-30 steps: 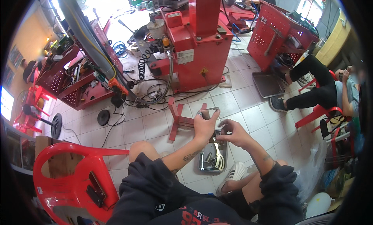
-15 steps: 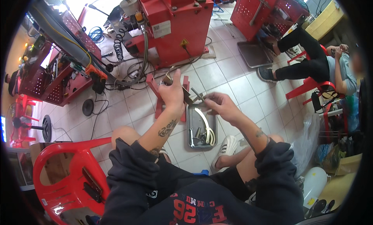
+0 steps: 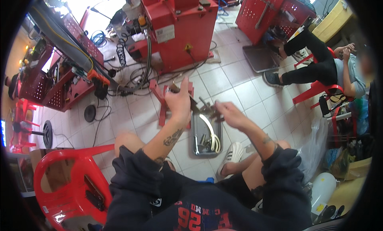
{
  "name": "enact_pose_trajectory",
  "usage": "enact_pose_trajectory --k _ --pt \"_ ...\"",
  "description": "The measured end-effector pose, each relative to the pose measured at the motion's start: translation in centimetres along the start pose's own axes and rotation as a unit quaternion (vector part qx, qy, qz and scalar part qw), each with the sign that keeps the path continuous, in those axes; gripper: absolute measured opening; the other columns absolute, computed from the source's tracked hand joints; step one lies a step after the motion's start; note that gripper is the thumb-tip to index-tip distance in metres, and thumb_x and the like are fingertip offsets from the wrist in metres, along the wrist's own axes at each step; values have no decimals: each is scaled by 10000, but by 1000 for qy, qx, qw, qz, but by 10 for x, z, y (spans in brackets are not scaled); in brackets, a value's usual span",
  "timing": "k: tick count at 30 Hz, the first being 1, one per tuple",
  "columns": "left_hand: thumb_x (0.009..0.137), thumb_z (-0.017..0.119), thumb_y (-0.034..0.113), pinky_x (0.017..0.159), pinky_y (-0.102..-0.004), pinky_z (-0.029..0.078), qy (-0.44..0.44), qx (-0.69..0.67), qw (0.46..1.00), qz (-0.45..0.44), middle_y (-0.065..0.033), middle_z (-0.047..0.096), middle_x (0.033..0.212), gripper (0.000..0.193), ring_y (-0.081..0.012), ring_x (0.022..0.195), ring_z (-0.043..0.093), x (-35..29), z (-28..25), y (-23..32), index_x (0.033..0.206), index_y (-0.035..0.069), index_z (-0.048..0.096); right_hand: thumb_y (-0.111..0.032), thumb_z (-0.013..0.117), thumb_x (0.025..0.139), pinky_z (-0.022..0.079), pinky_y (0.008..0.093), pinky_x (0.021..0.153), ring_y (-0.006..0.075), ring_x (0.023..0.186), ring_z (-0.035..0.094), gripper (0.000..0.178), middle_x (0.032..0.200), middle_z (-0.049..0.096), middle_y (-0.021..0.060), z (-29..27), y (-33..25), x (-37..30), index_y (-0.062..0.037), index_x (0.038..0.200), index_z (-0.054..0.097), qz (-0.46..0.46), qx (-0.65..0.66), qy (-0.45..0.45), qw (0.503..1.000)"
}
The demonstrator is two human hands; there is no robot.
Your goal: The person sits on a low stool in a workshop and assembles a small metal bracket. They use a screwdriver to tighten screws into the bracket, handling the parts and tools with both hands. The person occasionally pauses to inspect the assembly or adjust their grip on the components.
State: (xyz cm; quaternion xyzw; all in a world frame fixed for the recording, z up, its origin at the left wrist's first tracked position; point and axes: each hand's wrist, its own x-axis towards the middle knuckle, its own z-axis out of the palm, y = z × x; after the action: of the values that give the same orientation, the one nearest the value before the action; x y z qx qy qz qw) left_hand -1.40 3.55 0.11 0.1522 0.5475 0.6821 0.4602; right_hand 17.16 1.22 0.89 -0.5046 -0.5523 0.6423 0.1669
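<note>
My left hand [image 3: 178,100] is closed around a metal part with a gold-coloured edge, its thumb pointing away from me. The part rests over a red metal stand [image 3: 162,116] on the floor; my hand hides most of it. To the right, my right hand [image 3: 230,113] is closed at a short grey metal rod [image 3: 204,102] beside the held part, and motion blurs the fingers and rod. Below the hands lies a grey metal tray [image 3: 194,132] containing a wrench [image 3: 196,142], curved pale-gold pieces [image 3: 208,123] and small cylindrical parts [image 3: 203,138].
Beyond the stand is a large red machine [image 3: 180,43], with hoses and cables on the tiled floor. A red plastic chair [image 3: 48,167] is at my left, holding dark objects. Another person [image 3: 319,67] sits at the right, near a dark tray [image 3: 259,57] and red cabinet.
My right hand has moved slightly right and towards me, and its fingers and the rod are now blurred. My left hand stays on the metal part, shifted slightly nearer in the picture.
</note>
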Motion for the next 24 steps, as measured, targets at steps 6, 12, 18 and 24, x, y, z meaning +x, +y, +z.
enact_pose_trajectory --k 6,12,18,24 --pt "853 762 267 554 -268 382 -22 19 1000 -7 12 548 725 328 -71 628 466 -6 -4 3 768 62 521 -193 493 999 556 322 824 168 935 692 247 996 699 85 3 -11 -6 -16 1103 631 13 86 -44 995" --pt "873 747 199 515 -242 368 -45 -1 998 -35 8 572 702 274 -61 593 487 -10 -4 8 775 60 531 -172 501 976 539 329 814 179 961 670 286 1067 679 110 4 -12 -5 26 1135 632 58 155 -66 984" --pt "844 778 264 527 -275 373 -45 32 998 -32 9 548 683 335 -80 595 460 -7 -9 0 754 61 529 -175 544 964 535 333 845 178 1019 632 313 1099 663 129 3 -10 -7 46 1167 631 65 136 -70 986" --pt "819 786 339 614 -323 401 -16 82 997 3 5 513 719 394 -122 668 451 0 -13 -13 772 57 515 -188 602 936 534 318 838 176 989 632 278 1069 664 108 3 -2 -2 37 1092 653 68 154 -49 985"
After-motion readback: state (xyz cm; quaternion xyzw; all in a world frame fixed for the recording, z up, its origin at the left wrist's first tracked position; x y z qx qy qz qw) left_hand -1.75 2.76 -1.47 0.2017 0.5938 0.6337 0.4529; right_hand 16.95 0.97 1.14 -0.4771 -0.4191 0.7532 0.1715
